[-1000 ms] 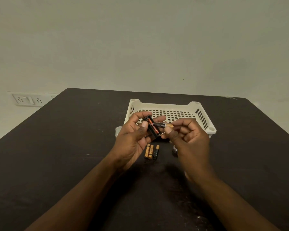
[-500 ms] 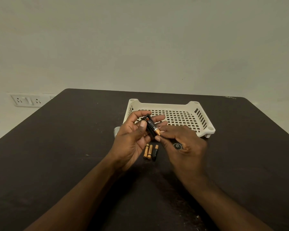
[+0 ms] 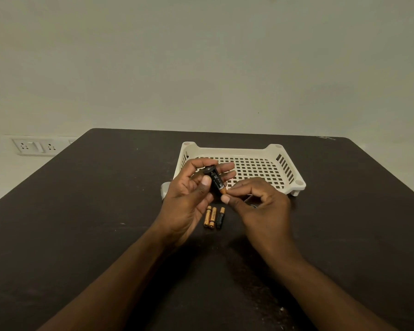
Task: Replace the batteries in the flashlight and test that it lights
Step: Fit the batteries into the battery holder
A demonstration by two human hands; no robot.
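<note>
Head view, item: my left hand (image 3: 189, 194) grips the battery holder (image 3: 214, 179), right hand (image 3: 261, 201) pinches a battery's (image 3: 221, 187) end into it; next, seat it fully.

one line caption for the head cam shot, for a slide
Left hand holds battery holder; right hand presses a battery in.

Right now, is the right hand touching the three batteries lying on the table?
Apart. The head view shows dark table between the right hand and the three batteries; its fingertips are up at the battery holder instead.
</note>
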